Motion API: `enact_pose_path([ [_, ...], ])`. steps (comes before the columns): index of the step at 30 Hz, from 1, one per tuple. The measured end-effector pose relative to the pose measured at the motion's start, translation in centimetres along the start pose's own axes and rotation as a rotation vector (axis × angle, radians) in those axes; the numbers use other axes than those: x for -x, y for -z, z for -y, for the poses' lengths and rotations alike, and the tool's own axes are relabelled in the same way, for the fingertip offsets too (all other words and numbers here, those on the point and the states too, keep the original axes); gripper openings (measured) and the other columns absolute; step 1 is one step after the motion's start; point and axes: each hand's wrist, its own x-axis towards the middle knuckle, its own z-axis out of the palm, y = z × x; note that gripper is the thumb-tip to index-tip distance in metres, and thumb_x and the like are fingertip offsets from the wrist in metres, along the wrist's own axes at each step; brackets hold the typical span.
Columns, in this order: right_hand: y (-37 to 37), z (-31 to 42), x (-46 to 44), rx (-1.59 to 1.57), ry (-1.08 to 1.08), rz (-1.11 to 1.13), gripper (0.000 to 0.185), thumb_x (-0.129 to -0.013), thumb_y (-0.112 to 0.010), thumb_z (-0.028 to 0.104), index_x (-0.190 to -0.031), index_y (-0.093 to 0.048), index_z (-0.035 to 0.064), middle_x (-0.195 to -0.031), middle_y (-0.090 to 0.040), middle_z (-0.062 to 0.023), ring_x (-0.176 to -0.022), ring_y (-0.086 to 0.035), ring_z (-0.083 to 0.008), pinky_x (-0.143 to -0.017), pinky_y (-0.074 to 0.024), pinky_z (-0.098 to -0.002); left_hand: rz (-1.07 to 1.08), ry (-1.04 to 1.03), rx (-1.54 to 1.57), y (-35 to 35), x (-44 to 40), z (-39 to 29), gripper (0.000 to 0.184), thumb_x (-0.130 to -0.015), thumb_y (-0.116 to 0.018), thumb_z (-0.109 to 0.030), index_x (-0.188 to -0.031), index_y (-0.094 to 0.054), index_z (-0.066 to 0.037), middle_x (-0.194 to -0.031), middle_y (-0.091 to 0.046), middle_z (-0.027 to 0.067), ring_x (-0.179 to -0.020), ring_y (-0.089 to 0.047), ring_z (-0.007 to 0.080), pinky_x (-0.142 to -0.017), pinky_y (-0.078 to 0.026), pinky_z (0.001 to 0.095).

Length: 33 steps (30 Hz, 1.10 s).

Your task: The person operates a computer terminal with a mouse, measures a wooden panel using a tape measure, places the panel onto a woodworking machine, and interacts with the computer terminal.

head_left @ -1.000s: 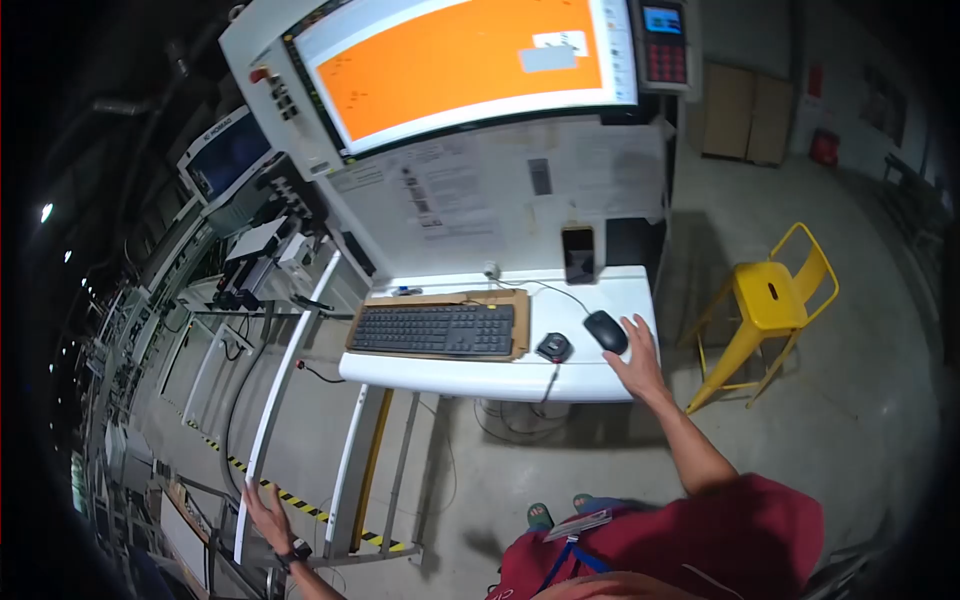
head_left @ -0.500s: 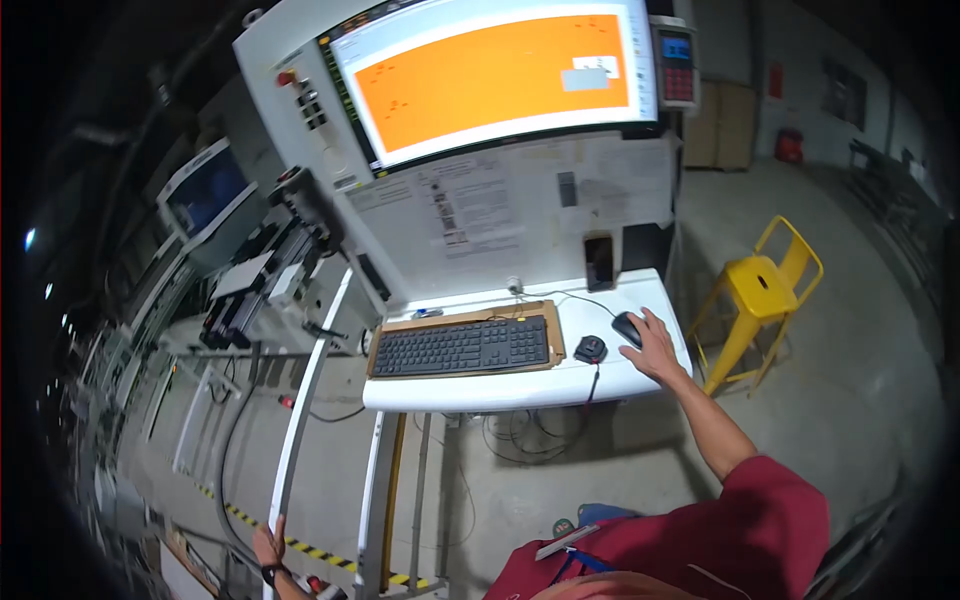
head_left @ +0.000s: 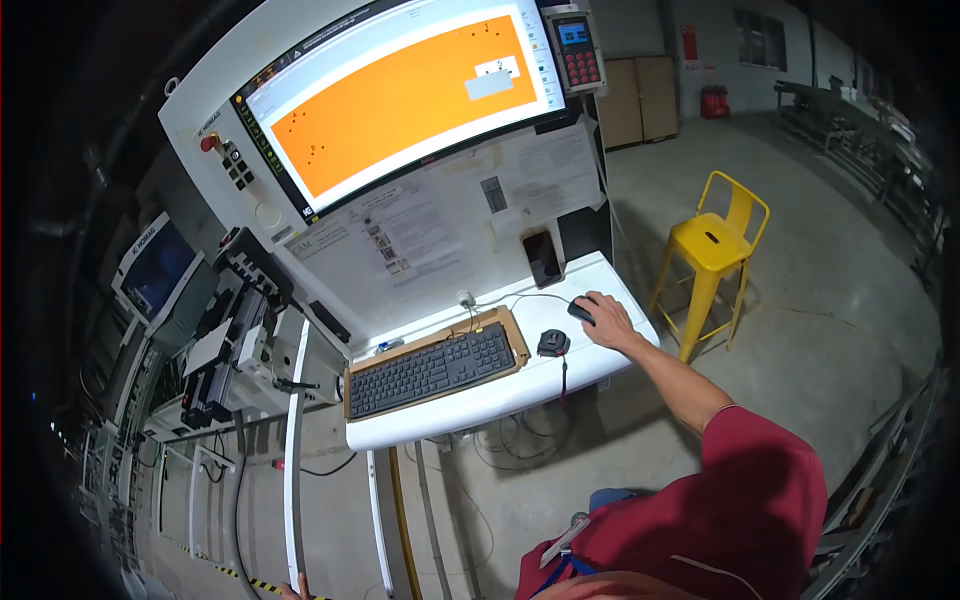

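has the right hand (head_left: 606, 320) curled over the mouse (head_left: 581, 311) near the desk's (head_left: 500, 393) right edge, loosely by the look of it. shows only a sliver of the left hand (head_left: 296, 589) beside the white rail (head_left: 293, 480) — cannot tell its grip. could catch the dark strap (head_left: 564, 382), hanging over the front edge, by sweeping low — and so drag down the tape measure (head_left: 553, 343).

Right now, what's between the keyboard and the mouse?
In the head view: the edge of the cardboard tray, then a small black gadget with a hanging strap. The right hand covers part of the mouse.
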Motion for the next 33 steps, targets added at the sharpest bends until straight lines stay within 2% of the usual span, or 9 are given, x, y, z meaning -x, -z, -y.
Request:
enact_pose_path([
  [4,0.0,0.1,-0.1,0.016,-0.005,0.004,0.048,-0.077,-0.062,0.014,-0.125,-0.057,0.0134,-0.130,-0.050,-0.0149,-0.114,-0.051,-0.0362,-0.095,-0.0421,-0.0464,0.139,0.058,-0.072,0.8,-0.3,-0.7,0.069,-0.093,-0.038,-0.061,-0.105,-0.067,0.000,-0.092,-0.066,0.0275,-0.088,-0.062,0.0449,-0.082,-0.046,0.0514],
  [10,-0.5,-0.6,-0.5,-0.024,0.004,0.003,0.047,-0.076,-0.062,0.012,-0.122,-0.061,0.0105,-0.131,-0.050,-0.0171,-0.114,-0.051,-0.0370,-0.097,-0.0412,-0.0451,0.032,0.026,-0.057,-1.8,-1.4,0.1,0.067,-0.093,-0.038,-0.061,-0.105,-0.067,-0.001,-0.092,-0.066,0.0272,-0.088,-0.062,0.0446,-0.081,-0.046,0.0515],
  [21,-0.3,-0.4,-0.6,-0.038,-0.010,0.004,0.045,-0.077,-0.062,0.012,-0.122,-0.062,0.0088,-0.133,-0.049,-0.0177,-0.115,-0.050,-0.0363,-0.098,-0.0405,-0.0446,-0.020,-0.001,-0.064,-3.3,-2.3,0.3,0.065,-0.092,-0.039,-0.060,-0.105,-0.067,-0.002,-0.092,-0.066,0.0265,-0.088,-0.063,0.0441,-0.080,-0.047,0.0518],
  [28,-0.7,-0.7,-0.6,-0.040,-0.014,0.003,0.045,-0.078,-0.062,0.012,-0.122,-0.061,0.0089,-0.134,-0.048,-0.0175,-0.116,-0.050,-0.0363,-0.099,-0.0400,-0.0445,-0.040,-0.010,-0.072,-3.7,-2.7,0.6,0.064,-0.092,-0.040,-0.059,-0.105,-0.067,-0.002,-0.092,-0.066,0.0261,-0.087,-0.063,0.0438,-0.079,-0.047,0.0519],
  [30,-0.9,-0.7,-0.6,-0.023,0.003,-0.040,0.040,-0.079,-0.062,0.012,-0.119,-0.063,0.0118,-0.131,-0.050,-0.0143,-0.114,-0.051,-0.0345,-0.096,-0.0416,-0.0448,-0.045,-0.014,-0.069,-3.7,-2.9,0.7,0.064,-0.092,-0.040,-0.059,-0.105,-0.067,-0.003,-0.092,-0.066,0.0260,-0.087,-0.063,0.0437,-0.079,-0.047,0.0520],
  [33,-0.9,-0.7,-0.5,-0.025,0.000,-0.044,0.040,-0.078,-0.062,0.011,-0.119,-0.063,0.0119,-0.131,-0.050,-0.0144,-0.114,-0.051,-0.0348,-0.096,-0.0418,-0.0449,-0.053,-0.016,-0.069,-4.1,-2.9,0.7,0.063,-0.092,-0.041,-0.059,-0.105,-0.067,-0.003,-0.092,-0.067,0.0258,-0.087,-0.063,0.0436,-0.079,-0.048,0.0521],
])
